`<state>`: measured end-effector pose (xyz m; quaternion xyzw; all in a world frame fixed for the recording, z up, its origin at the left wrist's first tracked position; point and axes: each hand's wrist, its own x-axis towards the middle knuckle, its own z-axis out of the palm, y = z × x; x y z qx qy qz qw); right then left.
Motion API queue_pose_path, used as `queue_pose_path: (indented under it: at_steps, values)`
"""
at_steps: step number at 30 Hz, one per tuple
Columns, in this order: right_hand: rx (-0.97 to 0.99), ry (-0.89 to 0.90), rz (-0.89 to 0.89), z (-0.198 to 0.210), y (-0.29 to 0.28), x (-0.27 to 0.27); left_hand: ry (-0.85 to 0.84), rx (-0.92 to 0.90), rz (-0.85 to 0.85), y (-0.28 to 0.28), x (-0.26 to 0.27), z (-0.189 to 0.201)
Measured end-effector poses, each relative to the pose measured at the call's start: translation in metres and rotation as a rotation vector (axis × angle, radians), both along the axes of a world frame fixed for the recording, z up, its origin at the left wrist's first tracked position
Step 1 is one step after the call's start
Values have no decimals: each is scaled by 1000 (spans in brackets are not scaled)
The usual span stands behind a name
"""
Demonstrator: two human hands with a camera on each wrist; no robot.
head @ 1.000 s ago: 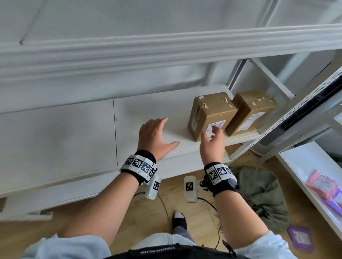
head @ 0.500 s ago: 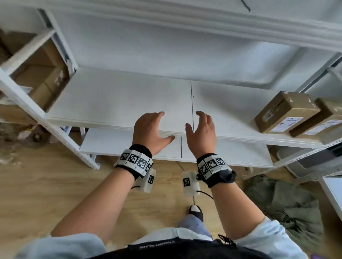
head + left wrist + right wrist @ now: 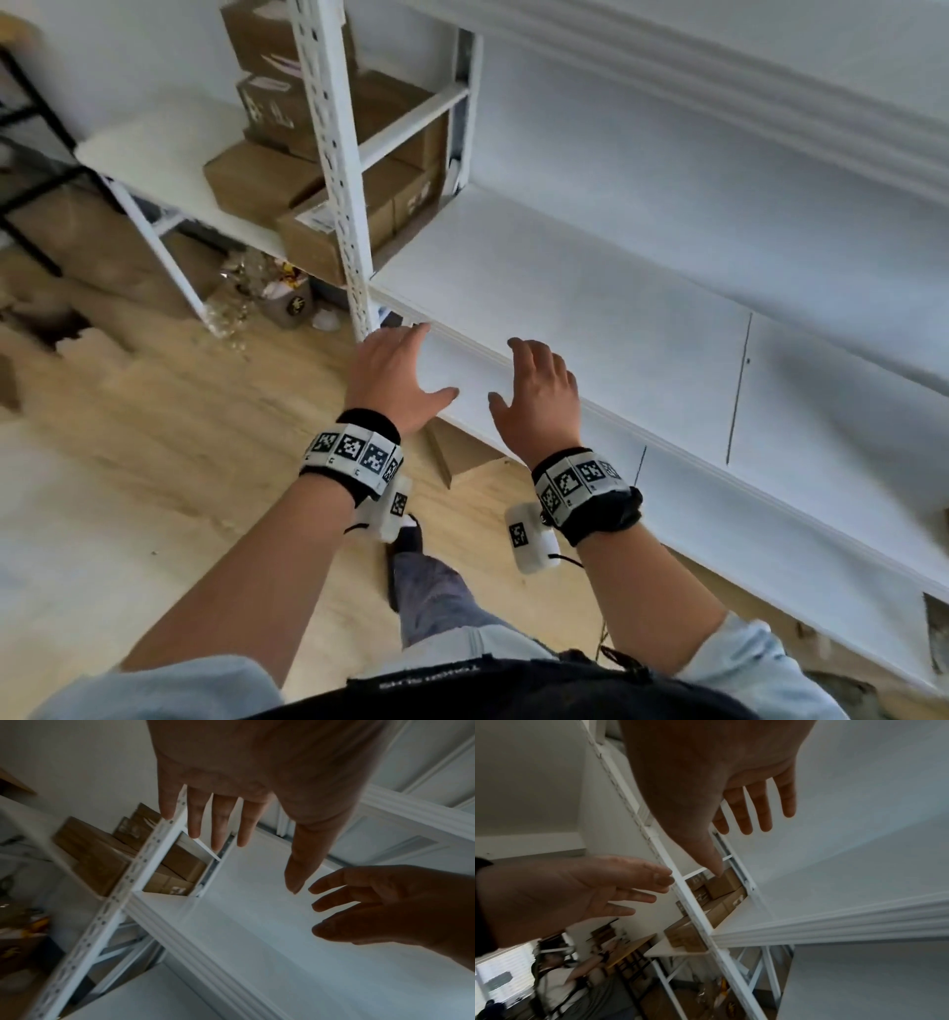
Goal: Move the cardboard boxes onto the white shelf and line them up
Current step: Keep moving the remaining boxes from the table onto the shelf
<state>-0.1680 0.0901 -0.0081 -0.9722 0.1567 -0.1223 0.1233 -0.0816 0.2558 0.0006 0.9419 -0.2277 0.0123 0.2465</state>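
Note:
Several brown cardboard boxes [image 3: 308,221] are stacked on a neighbouring white rack at the upper left, behind a perforated upright; they also show in the wrist views [image 3: 102,858] [image 3: 721,888]. The long white shelf [image 3: 642,308] runs to the right with its visible part bare. My left hand [image 3: 400,370] hovers over the shelf's front edge near its left end, fingers spread, holding nothing. My right hand [image 3: 536,393] hovers just to its right, also open and empty. Both hands look empty from below too: left hand [image 3: 218,811], right hand [image 3: 746,801].
A perforated white post [image 3: 339,169] stands between the box stack and the shelf. A lower white shelf [image 3: 770,539] lies under the hands. Litter and a small pot [image 3: 287,303] sit on the wooden floor. A black frame [image 3: 31,154] stands far left.
The view has swung left, so the two boxes at the shelf's right end are out of sight. Both empty hands have moved left along the shelf front toward the stacked boxes.

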Motion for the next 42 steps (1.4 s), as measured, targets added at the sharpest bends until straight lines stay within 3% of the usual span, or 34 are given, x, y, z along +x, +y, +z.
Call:
queue_pose_path:
  at_steps: [7,17,22,28,35,42]
  values:
    - [40,45,169,-11,51,116,34,62,155,53,91,-9]
    - [49,90,353,-4,123,273,31,156,230,111,232,1]
    - [30,139,359,-6,156,336,88,209,288,148,283,-18]
    - [65,192,240,-22,180,402,161,125,223,178,352,-36]
    - [154,284,-194,-43,198,461,405,-37,5,184,445,-50]
    - [168,331,-421,-62,197,483,599,41,-199,154,507,-78]
